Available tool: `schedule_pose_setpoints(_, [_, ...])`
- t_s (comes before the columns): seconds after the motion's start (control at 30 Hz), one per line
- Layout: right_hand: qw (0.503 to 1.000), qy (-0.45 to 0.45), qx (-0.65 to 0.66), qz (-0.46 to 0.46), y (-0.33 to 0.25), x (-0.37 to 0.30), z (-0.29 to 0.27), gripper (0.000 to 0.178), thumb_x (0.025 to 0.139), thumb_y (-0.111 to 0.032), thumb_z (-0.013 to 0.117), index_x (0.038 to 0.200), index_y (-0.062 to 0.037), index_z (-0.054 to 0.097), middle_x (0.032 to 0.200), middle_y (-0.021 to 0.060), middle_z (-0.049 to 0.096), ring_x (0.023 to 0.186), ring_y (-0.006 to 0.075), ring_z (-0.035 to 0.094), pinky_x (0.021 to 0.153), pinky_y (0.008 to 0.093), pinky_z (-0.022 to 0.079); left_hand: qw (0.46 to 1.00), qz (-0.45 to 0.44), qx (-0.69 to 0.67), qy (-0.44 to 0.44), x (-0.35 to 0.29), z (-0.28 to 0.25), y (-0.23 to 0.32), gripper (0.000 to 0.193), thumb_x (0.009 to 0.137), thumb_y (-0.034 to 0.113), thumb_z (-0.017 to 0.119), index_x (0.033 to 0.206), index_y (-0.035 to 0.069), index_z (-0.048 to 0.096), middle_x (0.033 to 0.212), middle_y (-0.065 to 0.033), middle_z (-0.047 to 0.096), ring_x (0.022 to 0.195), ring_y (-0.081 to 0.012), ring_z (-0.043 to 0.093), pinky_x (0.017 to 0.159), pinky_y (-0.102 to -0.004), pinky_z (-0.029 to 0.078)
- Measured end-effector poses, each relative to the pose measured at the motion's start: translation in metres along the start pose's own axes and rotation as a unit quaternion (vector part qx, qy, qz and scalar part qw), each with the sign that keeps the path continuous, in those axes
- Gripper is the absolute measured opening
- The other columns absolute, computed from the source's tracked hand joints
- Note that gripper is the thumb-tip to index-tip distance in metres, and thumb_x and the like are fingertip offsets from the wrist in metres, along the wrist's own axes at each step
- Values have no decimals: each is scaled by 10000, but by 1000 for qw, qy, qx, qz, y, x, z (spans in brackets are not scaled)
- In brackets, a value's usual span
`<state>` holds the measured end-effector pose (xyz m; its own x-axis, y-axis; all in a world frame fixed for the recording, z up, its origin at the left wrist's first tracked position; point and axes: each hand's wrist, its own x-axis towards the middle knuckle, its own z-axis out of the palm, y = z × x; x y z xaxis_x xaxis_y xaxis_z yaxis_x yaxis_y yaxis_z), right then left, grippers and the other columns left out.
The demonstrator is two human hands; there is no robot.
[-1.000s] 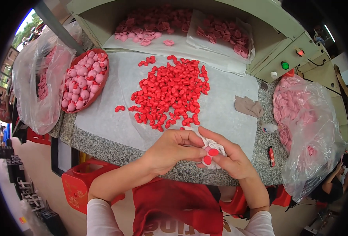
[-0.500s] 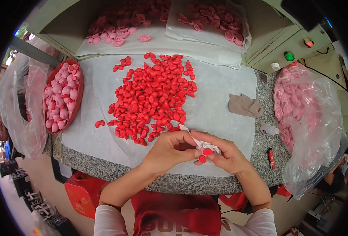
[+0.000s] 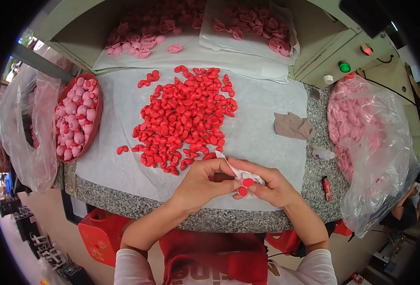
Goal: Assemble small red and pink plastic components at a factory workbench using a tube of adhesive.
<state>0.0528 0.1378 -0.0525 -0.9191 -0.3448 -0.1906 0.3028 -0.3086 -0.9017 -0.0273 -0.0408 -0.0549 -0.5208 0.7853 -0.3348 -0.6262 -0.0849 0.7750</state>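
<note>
Both my hands meet over the front edge of the paper-covered table. A small glossy red piece with two rounded ends (image 3: 248,182) is pinched between them. My left hand (image 3: 201,184) is closed, its thumb tip against the piece. My right hand (image 3: 275,186) is closed round a crumpled white cloth (image 3: 239,172), which wraps behind the piece. The cloth's corner sticks up by my left fingers. How far the fingers reach round the piece is partly hidden. Beyond my hands lies a large heap of similar red curved pieces (image 3: 181,118), some loose at its edges.
A red basket (image 3: 96,124) of pink balls and red pieces stands at left. Pink shell-like pieces (image 3: 252,26) lie under the hood behind. To the right are a grey-brown cloth (image 3: 293,126), a small bottle (image 3: 323,153), a red lighter-like object (image 3: 326,188) and a plastic bag (image 3: 381,166) of pink pieces.
The whole view has shifted slightly. My hands keep nearly the same grip on the red piece and the white cloth.
</note>
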Motion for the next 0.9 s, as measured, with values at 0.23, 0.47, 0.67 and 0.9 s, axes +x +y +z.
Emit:
schedule_pose_setpoints(0.23, [1000,3,-1,-21,2,0,2,550,800,80,369,1331,-55,319,1292,92,380,1026,178,496,836,335,477,1000,1,10,11,0,4,1,96,755,-58,594,837,-20,560,846,-109,620,752,-167,617,686,-293,510])
schedule_pose_setpoints(0.47, [1000,13,-3,-13,4,-1,1,513,830,40,391,1330,-42,310,1320,93,364,1069,194,490,845,365,489,999,19,31,3,1,1,-2,77,769,-37,591,836,-14,561,846,-100,618,764,-159,618,676,-275,504])
schedule_pose_setpoints(0.67, [999,-6,-20,-43,0,-2,1,517,845,12,411,1344,-54,291,1286,82,414,1051,148,479,856,304,460,1000,4,16,3,0,4,2,82,760,-26,608,824,-16,557,832,-108,619,759,-179,622,694,-312,525])
schedule_pose_setpoints(0.9, [992,-22,-91,-90,0,-3,-3,538,880,-36,409,1379,-122,227,1133,48,485,861,91,504,778,257,449,1000,-15,-10,7,1,6,0,74,764,-40,591,825,-17,556,848,-123,616,774,-206,621,706,-356,539])
